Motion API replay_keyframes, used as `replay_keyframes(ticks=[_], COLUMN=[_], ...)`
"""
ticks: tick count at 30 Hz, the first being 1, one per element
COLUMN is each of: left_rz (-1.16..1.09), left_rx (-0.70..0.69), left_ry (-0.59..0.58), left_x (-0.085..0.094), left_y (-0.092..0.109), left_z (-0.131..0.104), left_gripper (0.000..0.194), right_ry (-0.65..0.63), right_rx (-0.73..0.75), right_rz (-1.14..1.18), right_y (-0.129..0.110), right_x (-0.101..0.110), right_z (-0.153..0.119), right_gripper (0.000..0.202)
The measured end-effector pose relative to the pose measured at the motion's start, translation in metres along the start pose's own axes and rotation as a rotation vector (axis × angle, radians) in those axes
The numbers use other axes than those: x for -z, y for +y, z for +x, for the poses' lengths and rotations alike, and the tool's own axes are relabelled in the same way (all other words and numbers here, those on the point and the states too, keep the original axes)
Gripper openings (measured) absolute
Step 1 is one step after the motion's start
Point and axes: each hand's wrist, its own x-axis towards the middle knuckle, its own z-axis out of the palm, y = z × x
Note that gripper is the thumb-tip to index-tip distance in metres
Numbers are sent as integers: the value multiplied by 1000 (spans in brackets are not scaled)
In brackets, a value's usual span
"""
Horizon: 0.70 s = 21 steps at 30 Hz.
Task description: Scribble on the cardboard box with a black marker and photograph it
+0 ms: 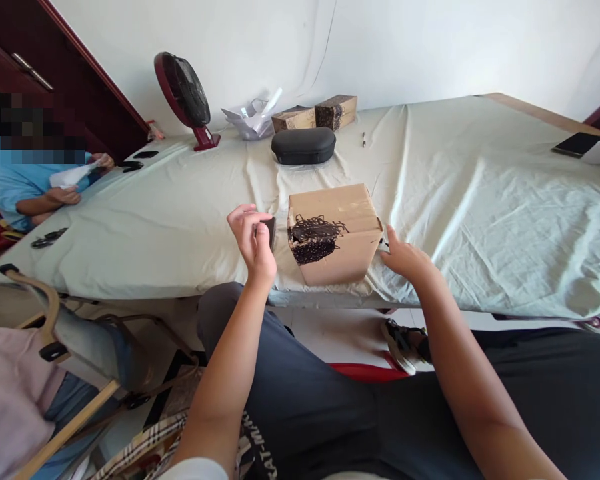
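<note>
A brown cardboard box point(337, 233) stands near the table's front edge, with black scribble over its left front. To the left of the box is my left hand point(253, 240), fingers curled and thumb pressed on a dark, flat, upright object point(271, 233); its kind is not clear. My right hand point(405, 257) is closed at the box's right side, index finger stretched toward the box edge. Between that hand and the box a small pale and dark bit point(384, 245) shows; the rest of it is hidden by the fingers.
Behind the box lies a black zip case point(304, 145), with two smaller cardboard boxes point(336, 112), a clear plastic container point(253, 120) and a dark red fan point(190, 100) beyond. A pale cloth point(480, 220) covers the table. At left, another person's hands point(67, 195) hold white material.
</note>
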Motion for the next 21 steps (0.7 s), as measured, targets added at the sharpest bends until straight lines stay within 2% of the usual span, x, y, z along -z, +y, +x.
replay_keyframes(ticks=[3, 4, 6, 8, 11, 13, 15, 18, 21], left_rz=[24, 16, -22, -91, -228, -295, -322, -318, -308], left_rx=[77, 106, 166, 219, 221, 179, 137, 110, 132], left_ry=[-31, -44, -95, -215, -491, -655, -752, -774, -740], left_x=[0, 0, 1, 1, 1, -2, -4, -6, -7], left_y=[-4, -6, -13, -22, -33, -37, -36, -32, -30], left_z=[-1, -2, -4, -6, -10, -12, -13, -15, -18], left_gripper=[42, 44, 48, 59, 89, 107, 122, 136, 141], right_ry=[-31, -58, -143, -178, -35, 20, -7, -33, 38], right_rx=[103, 119, 99, 45, -2, 14, 69, 153, 154], right_rz=[86, 163, 364, 570, 927, 1216, 1436, 1551, 1588], right_y=[18, 23, 29, 28, 21, 16, 13, 9, 0], right_x=[5, 7, 15, 25, 42, 51, 58, 64, 67], right_z=[0, 0, -1, -3, -9, -13, -17, -21, -24], right_gripper=[93, 90, 70, 43, 16, 18, 28, 38, 41])
